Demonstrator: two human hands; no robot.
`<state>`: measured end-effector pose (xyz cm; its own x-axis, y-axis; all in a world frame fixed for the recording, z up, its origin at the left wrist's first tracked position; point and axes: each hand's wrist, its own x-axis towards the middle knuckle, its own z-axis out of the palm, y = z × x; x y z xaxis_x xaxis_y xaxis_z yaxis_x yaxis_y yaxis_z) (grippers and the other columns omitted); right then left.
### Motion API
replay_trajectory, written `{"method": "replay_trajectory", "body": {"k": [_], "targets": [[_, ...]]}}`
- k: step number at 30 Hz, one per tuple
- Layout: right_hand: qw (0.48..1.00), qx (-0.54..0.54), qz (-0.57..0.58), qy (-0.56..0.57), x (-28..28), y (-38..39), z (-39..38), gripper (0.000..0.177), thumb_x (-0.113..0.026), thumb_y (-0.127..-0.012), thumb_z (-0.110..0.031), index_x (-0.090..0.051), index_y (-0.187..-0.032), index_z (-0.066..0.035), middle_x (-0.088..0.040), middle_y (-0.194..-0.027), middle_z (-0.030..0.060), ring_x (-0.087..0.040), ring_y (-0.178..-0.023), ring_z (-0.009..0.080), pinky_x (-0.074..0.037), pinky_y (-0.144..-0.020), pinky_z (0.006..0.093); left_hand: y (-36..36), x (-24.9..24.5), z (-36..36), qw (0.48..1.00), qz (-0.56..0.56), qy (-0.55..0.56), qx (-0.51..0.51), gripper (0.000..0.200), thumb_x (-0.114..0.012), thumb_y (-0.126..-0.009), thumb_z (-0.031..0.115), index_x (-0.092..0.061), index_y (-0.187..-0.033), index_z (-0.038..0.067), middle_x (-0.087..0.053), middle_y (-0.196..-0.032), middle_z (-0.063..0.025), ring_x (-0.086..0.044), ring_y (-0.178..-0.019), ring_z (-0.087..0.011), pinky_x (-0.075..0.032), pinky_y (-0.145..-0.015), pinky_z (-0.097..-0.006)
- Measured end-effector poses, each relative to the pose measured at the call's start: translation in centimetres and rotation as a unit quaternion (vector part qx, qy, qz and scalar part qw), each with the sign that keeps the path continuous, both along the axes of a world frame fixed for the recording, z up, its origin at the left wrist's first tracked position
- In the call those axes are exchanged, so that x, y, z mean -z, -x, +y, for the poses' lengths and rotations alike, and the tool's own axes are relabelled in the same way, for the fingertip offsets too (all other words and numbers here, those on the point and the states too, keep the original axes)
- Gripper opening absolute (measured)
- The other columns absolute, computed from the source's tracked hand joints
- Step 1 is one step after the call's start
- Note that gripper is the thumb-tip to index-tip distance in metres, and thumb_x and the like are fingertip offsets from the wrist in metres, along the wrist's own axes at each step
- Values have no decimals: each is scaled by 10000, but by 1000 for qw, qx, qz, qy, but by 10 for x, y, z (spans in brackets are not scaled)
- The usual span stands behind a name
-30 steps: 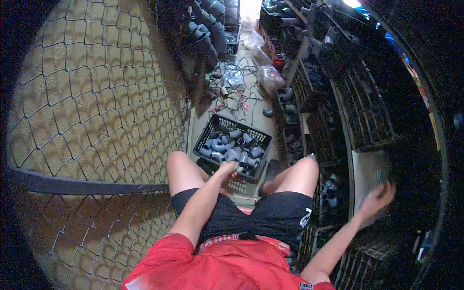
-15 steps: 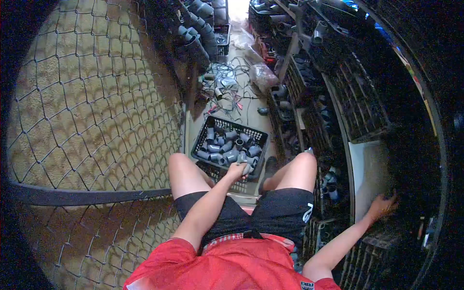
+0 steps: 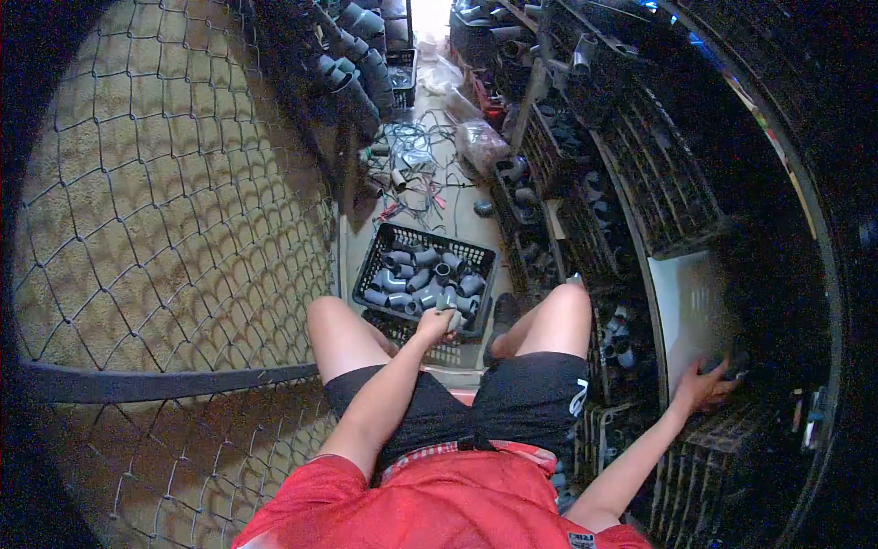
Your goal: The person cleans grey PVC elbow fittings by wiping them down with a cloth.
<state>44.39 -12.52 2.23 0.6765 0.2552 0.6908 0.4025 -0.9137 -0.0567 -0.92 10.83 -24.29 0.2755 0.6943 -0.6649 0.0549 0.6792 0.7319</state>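
My left hand (image 3: pixel 436 325) is closed around a grey plastic pipe fitting (image 3: pixel 455 320) at the near edge of a black plastic crate (image 3: pixel 373 259). Inside that crate lie many grey pipe elbows (image 3: pixel 420 280), heaped at different angles. Far out to the right, my right hand (image 3: pixel 702 386) reaches into shadow above a dark slatted crate (image 3: pixel 718 430). Its thumb and fingers are apart, near a dark shape too dim to identify.
Chain-link fence (image 3: pixel 183 201) runs along the left, with a metal rail (image 3: pixel 174 380). Shelves with crates of fittings (image 3: pixel 594 206) line the right. Cables (image 3: pixel 425 151) and a plastic bag (image 3: pixel 482 144) lie on the floor ahead. My knees flank the crate.
The view has shifted slightly. My right hand has drawn a little inward and its fingers look more spread. My left hand keeps its hold on the fitting at the crate's edge.
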Motion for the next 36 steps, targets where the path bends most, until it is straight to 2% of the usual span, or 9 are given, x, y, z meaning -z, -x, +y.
{"method": "replay_trajectory", "body": {"k": [7,14,17,19,20,21,23,28,36], "targets": [[974,-204,84,-53,14,-1,-21,453,-647,-816,-66,-574,-1262,-76,-429,-1424,262,-420,-1312,435,-350,-1094,472,-7,-42,-7,991,95,-80,54,281,-626,-889,275,-656,-1007,22,-671,-769,-116,-622,-523,-196,-497,-452,-320],[943,-260,81,-188,-15,73,17,566,-647,-803,-74,-487,-1341,-3,-486,-1406,183,-465,-1298,350,-351,-1105,471,-17,-74,-15,969,138,-204,15,365,-695,-846,239,-566,-1122,36,-685,-903,-122,-670,-699,-220,-535,-614,-353],[653,-500,376,-428,-27,134,52,617,-631,-775,-152,-491,-1365,-34,-494,-1397,152,-539,-1195,254,-500,-949,380,-26,-130,-25,947,79,-310,6,352,-712,-838,202,-562,-1117,47,-671,-950,-119,-665,-817,-217,-535,-729,-354],[557,-556,516,-338,-17,164,74,664,-595,-693,-270,-554,-1302,-9,-516,-1362,159,-618,-1061,267,-551,-867,399,-32,-178,-37,928,33,-371,15,355,-717,-835,182,-558,-1125,53,-662,-1003,-125,-658,-899,-219,-528,-799,-355],[490,-545,590,-339,-2,181,80,653,-598,-687,-240,-559,-1292,4,-559,-1304,162,-638,-1032,274,-569,-830,414,-35,-211,-45,897,-14,-440,-33,393,-720,-833,195,-550,-1158,55,-632,-1095,-144,-623,-1003,-250,-494,-881,-374],[410,-435,714,-364,11,201,83,605,-598,-645,-148,-608,-1225,21,-613,-1240,125,-594,-1126,256,-471,-997,379,-37,-238,-51,856,-61,-507,-80,431,-723,-830,208,-541,-1191,56,-602,-1188,-162,-589,-1108,-281,-459,-964,-393],[318,-433,776,-332,0,252,99,569,-573,-662,-115,-601,-1209,43,-635,-1162,114,-612,-1054,218,-482,-959,358,-39,-266,-65,788,26,-614,-23,516,-722,-832,279,-519,-1245,45,-528,-1309,-193,-507,-1220,-362,-381,-1053,-463],[399,-516,687,-322,22,280,119,394,-530,-750,-112,-622,-1090,64,-650,-1116,146,-617,-1049,232,-473,-969,350,-13,-275,-91,729,223,-642,81,562,-733,-804,309,-542,-1256,36,-544,-1319,-192,-465,-1263,-403,-327,-1090,-502],[423,-720,527,-160,1,275,131,232,-599,-713,-74,-674,-920,3,-685,-970,163,-665,-925,275,-514,-861,356,25,-270,-78,831,-7,-502,240,430,-703,-841,278,-640,-1213,70,-537,-1350,-187,-466,-1312,-343,-341,-1097,-465]]}}
